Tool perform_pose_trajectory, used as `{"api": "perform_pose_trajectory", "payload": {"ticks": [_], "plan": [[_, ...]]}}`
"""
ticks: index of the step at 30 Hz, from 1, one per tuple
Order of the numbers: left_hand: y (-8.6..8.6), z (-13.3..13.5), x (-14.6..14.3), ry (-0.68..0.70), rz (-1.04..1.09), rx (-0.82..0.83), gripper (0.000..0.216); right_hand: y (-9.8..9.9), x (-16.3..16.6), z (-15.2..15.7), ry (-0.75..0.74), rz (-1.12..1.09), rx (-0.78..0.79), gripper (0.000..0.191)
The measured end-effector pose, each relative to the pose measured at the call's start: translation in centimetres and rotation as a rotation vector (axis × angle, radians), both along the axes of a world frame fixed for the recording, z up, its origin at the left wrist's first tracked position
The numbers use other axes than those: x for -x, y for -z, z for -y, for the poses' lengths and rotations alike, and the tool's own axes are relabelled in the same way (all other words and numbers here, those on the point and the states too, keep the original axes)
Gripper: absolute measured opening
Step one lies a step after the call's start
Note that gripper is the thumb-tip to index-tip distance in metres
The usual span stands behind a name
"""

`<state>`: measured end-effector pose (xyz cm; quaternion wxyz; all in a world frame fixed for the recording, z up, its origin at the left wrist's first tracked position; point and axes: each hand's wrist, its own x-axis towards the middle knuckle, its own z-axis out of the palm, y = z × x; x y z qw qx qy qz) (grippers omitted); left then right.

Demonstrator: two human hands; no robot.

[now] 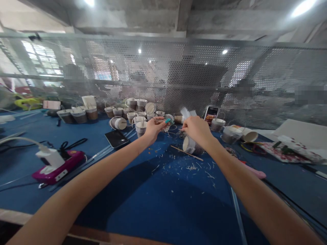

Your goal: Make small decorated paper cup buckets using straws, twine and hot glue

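My left hand is closed around a small tool with a teal handle, held above the blue table. My right hand is closed in a pinch on something thin and pale that I cannot make out; a blurred whitish piece shows just above it. Both hands meet at the table's middle, close together. Below my right hand a small paper-cup basket lies on its side, with a thin wooden stick in front of it. White shavings are scattered beneath.
Several small cup baskets with wire handles crowd the back of the table. A dark tablet lies at left of my hands, a phone stands behind. A magenta power strip with white charger sits at left. A perforated metal screen closes the far edge.
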<state>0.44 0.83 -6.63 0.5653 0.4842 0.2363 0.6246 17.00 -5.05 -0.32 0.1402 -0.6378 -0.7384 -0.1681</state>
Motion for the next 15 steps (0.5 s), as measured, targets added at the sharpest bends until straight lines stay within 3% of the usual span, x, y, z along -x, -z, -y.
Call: {"api": "perform_pose_trajectory", "payload": {"ticks": [10,15], "plan": [[-0.17,0.01,0.10,-0.041,-0.068,0.065,0.031,0.36,0.12,-0.10,0.024,0.012,-0.020,0.012],[0.05,-0.04,-0.27,-0.268,0.012,0.125,0.071,0.81,0.83,0.09,0.030,0.009,-0.009,0.016]]}}
